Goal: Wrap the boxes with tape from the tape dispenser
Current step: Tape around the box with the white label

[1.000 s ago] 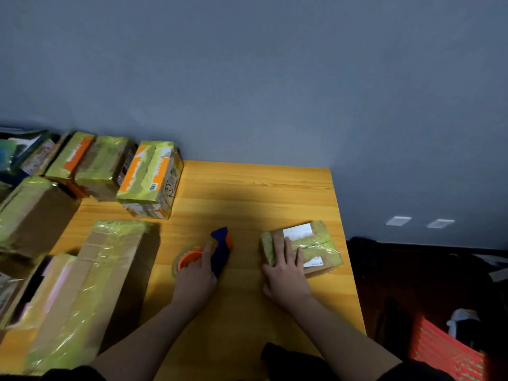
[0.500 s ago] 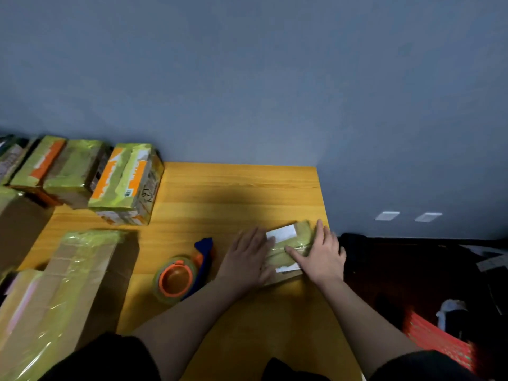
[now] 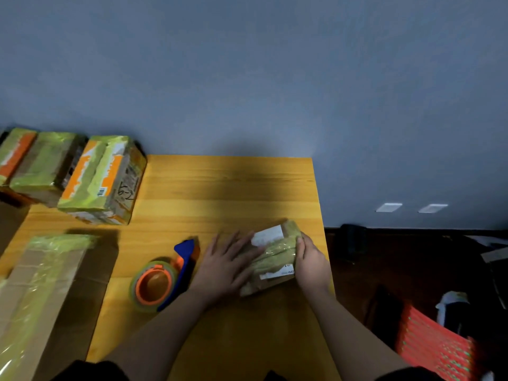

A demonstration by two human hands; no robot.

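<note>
Near the right edge of the wooden bench (image 3: 220,193), your left hand (image 3: 225,268) lies flat, fingers spread, on the small taped parcel (image 3: 275,257), while your right hand (image 3: 310,261) grips its right end with curled fingers. Just left of your left hand, the tape dispenser (image 3: 165,279) rests on the bench. Taped boxes (image 3: 101,180) sit at the far left.

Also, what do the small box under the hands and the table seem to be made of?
The small box looks like brown cardboard wrapped in glossy yellowish-green plastic tape: it shows wrinkles and glints, and carries a white paper label. The table looks like smooth finished wood, judging by its long grain lines, though it could be a veneer.
</note>
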